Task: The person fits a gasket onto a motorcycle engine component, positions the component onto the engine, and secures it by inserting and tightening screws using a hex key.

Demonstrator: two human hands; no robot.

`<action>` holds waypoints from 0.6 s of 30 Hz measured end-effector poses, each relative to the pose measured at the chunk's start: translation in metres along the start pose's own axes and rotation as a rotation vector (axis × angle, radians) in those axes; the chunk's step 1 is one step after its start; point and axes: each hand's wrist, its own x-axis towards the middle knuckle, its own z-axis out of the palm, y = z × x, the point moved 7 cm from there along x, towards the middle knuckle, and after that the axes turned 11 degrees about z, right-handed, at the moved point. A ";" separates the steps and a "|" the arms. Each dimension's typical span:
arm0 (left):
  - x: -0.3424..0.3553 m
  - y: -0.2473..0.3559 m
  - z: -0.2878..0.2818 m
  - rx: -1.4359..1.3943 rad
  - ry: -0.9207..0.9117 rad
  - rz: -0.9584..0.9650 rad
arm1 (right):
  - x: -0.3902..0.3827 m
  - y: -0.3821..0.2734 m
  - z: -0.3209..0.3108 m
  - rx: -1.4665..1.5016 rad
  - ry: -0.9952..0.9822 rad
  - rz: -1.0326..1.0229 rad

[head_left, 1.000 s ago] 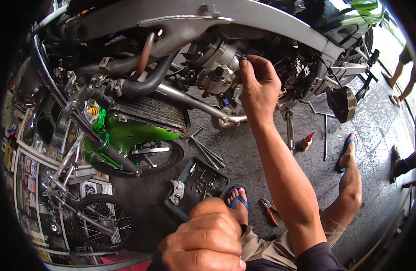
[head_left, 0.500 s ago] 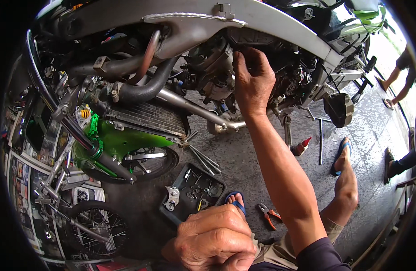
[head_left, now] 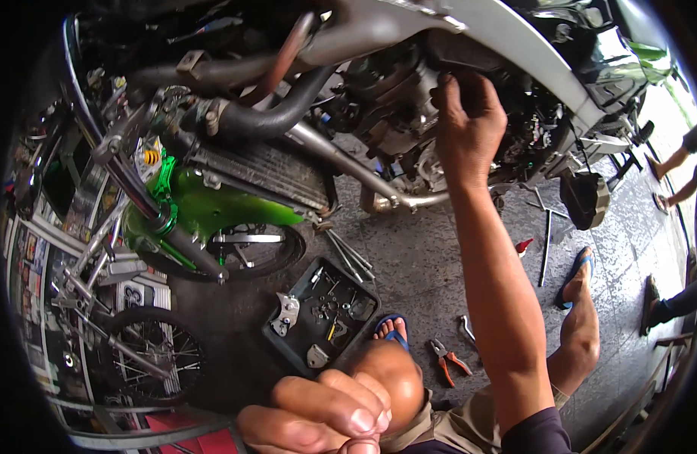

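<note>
The two hands are well apart. The right hand [head_left: 469, 129] reaches up to the motorcycle engine [head_left: 394, 98], fingertips drawn in at its upper side; whether they grip a part cannot be told. The left hand [head_left: 318, 416] is low and near the camera, fingers curled toward the thumb; its contents, if any, are hidden. Left of the right hand run a black hose [head_left: 273, 121] and a radiator [head_left: 265, 178], with a green fender [head_left: 220, 208] beyond. Just above the left hand sits a parts tray [head_left: 294, 356] of small hardware; to its right lie orange-handled pliers [head_left: 448, 363].
</note>
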 end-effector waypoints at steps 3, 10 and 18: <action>0.004 0.002 -0.001 0.051 -0.190 -0.001 | -0.005 -0.001 0.004 -0.042 -0.001 -0.043; 0.003 -0.002 -0.011 0.053 -0.411 -0.020 | -0.008 -0.014 0.004 -0.213 0.042 -0.072; 0.013 -0.002 0.000 -0.059 -0.357 -0.185 | -0.006 0.000 0.005 -0.044 -0.030 0.092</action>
